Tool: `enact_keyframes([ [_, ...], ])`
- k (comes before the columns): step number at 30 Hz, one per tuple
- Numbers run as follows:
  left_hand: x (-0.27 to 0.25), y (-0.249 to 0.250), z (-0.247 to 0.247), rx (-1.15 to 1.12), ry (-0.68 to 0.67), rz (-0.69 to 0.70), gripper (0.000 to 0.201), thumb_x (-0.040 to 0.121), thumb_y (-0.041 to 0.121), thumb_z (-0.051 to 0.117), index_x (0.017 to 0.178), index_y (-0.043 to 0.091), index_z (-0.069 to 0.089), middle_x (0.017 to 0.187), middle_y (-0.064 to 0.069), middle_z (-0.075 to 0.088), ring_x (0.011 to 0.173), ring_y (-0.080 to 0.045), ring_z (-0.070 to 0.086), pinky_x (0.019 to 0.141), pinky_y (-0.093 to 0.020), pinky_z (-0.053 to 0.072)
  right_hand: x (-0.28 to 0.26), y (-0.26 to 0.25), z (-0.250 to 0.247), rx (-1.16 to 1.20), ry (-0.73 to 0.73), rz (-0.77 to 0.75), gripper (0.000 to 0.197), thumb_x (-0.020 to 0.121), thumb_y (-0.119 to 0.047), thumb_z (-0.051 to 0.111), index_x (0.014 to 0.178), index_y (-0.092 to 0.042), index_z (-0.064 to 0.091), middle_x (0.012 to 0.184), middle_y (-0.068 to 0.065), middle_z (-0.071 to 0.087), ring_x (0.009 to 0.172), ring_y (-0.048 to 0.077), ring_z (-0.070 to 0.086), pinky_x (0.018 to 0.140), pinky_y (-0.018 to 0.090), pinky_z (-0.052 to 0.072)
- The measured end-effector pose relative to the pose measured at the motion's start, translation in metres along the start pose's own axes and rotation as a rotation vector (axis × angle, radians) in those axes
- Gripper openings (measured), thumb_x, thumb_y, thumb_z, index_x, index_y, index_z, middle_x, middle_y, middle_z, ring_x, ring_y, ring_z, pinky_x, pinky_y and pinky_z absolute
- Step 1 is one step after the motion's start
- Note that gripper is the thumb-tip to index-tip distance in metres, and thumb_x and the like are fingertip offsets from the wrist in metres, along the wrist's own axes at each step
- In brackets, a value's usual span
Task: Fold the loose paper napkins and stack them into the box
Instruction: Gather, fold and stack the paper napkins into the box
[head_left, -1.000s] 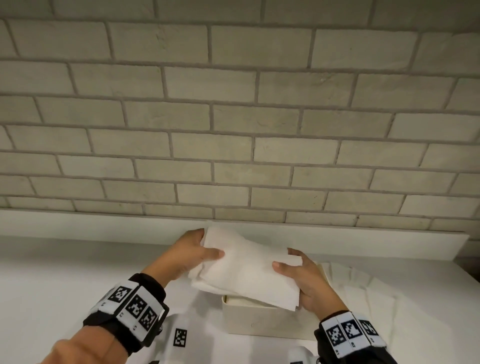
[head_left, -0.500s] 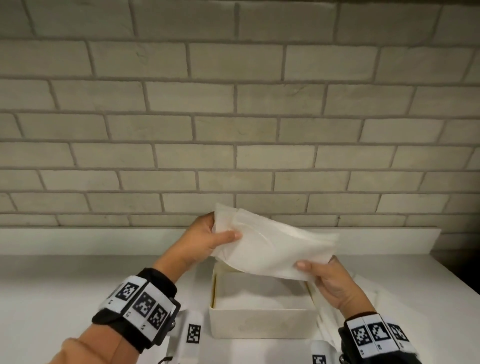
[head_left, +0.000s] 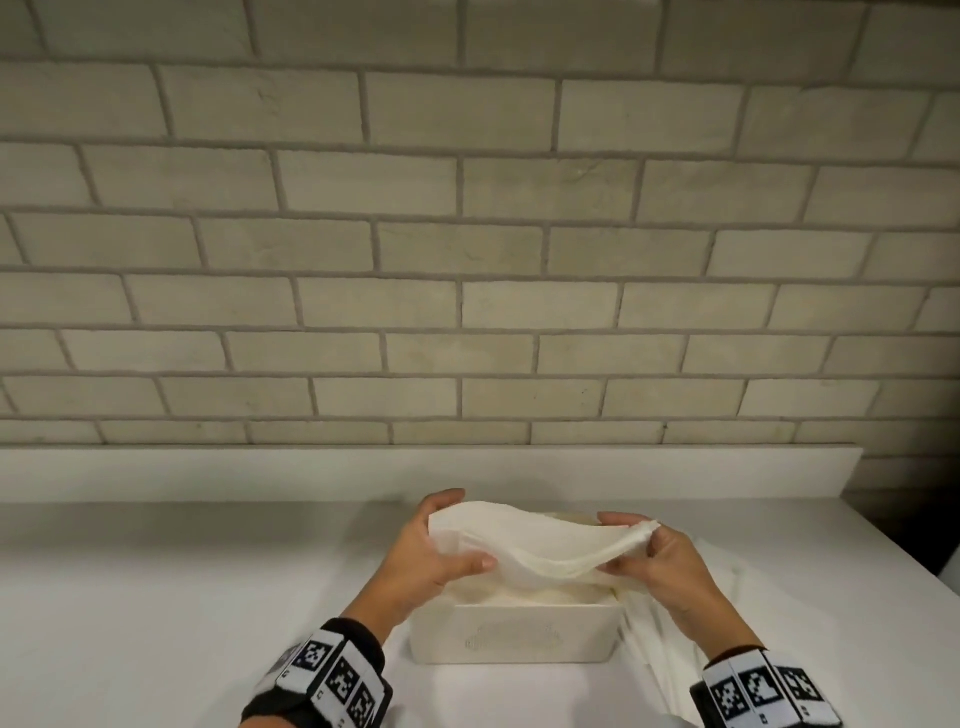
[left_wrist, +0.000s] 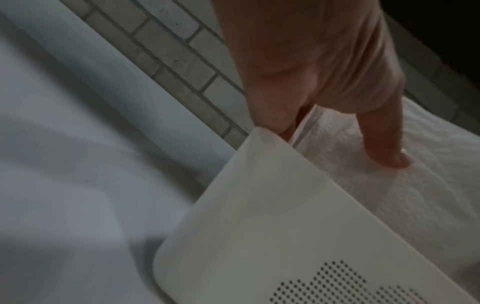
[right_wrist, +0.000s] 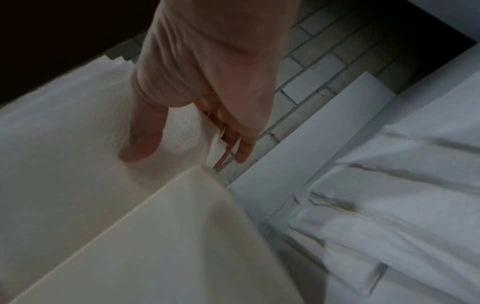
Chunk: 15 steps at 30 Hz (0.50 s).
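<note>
A folded white napkin (head_left: 530, 540) sags in the middle just over the open white box (head_left: 509, 642). My left hand (head_left: 441, 540) pinches its left end, thumb on the near side and fingers behind. My right hand (head_left: 641, 545) pinches the right end the same way. In the left wrist view the thumb (left_wrist: 384, 148) presses the napkin (left_wrist: 420, 181) beside the box corner (left_wrist: 259, 205). In the right wrist view the thumb (right_wrist: 142, 142) lies on the napkin (right_wrist: 64, 154) above the box wall (right_wrist: 168, 236). The box's inside is mostly hidden by the napkin.
Several loose white napkins (head_left: 670, 649) lie spread on the white counter (head_left: 182, 597) to the right of the box, also seen as loose napkins (right_wrist: 389, 205) in the right wrist view. A low white backsplash (head_left: 208, 473) and brick wall (head_left: 467, 260) stand close behind.
Both hands have brought the folded napkin down from above the box to just over its opening, and the napkin now sags in the middle.
</note>
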<state>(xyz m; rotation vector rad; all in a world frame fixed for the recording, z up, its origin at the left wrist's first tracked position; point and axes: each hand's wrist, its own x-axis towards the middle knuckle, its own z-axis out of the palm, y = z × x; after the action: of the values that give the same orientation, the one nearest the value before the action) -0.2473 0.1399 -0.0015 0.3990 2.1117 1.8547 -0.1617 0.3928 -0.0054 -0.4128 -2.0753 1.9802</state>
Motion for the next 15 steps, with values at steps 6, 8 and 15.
enact_keyframes([
  [6,0.003,-0.001,-0.007,-0.223,0.113,-0.036,0.03,0.085,0.005,0.065,0.114,0.009,0.059,0.104,-0.009,0.071,0.097,-0.025,0.068,0.084,-0.038,0.055,0.0,-0.004,0.005,-0.042,0.044,0.021,0.016,0.067,-0.006,0.081,0.08,-0.009,0.073,0.087,0.01,0.075,0.081,0.024,0.07,0.072,0.033,0.055],
  [8,0.002,-0.001,-0.01,-0.204,0.065,-0.015,0.029,0.084,0.003,0.066,0.109,0.015,0.061,0.106,-0.01,0.07,0.098,-0.024,0.067,0.081,-0.032,0.055,-0.001,-0.004,0.003,-0.013,-0.036,0.037,0.038,0.051,-0.004,0.089,0.084,-0.014,0.074,0.087,0.006,0.075,0.084,0.023,0.071,0.076,0.034,0.056],
  [15,0.005,-0.005,-0.006,-0.02,0.023,-0.017,0.045,0.073,0.008,0.079,0.112,0.022,0.063,0.1,-0.008,0.072,0.089,-0.022,0.069,0.067,-0.024,0.055,-0.001,0.004,0.005,-0.071,-0.056,0.021,0.029,0.067,0.0,0.079,0.089,-0.018,0.072,0.093,0.002,0.075,0.096,0.018,0.068,0.079,0.024,0.054],
])
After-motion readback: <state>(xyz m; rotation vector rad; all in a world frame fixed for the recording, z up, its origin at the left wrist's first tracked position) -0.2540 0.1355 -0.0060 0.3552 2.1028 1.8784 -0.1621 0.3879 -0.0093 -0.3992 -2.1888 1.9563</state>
